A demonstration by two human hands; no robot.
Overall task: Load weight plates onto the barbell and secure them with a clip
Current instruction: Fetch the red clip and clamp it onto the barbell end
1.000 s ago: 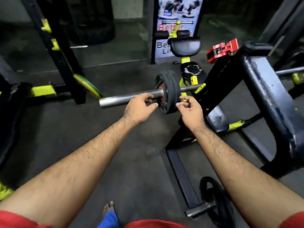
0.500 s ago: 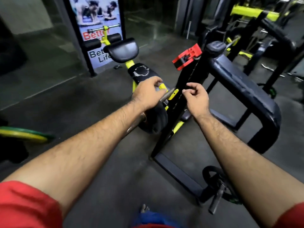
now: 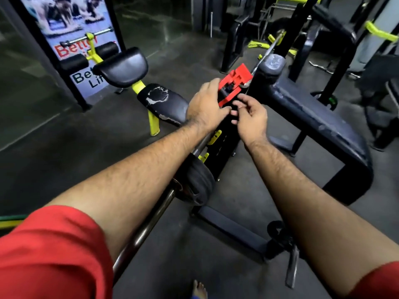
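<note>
Both hands have moved up to the red clip (image 3: pixel 234 84) since the earlier frame, where the left hand lay on the barbell by the plates and the right hand hovered beside the black upright. Now the left hand (image 3: pixel 205 105) is at the left side of the clip, its fingers bent toward the red body and touching it; whether they really grasp it I cannot tell, because the fingertips are hidden behind the clip. The right hand (image 3: pixel 250 117) is just below and to the right of the clip, with fingers loosely curled and holding nothing — its fingertips are near the lower red edge, but contact is not clear. The clip sits on top of the black upright (image 3: pixel 224 143), beside the rounded end of the dark padded rest (image 3: pixel 306 108). The barbell (image 3: pixel 149 225) runs from the near left, under the left forearm, up toward the upright, and the black weight plates (image 3: pixel 199 184) are on it, close to the upright. On the floor at the near right 1 more black plate (image 3: pixel 278 231) lies on a short bar by the frame base. At the far left a black and yellow bench (image 3: pixel 159 100) stands in front of a poster (image 3: pixel 71 39).
</note>
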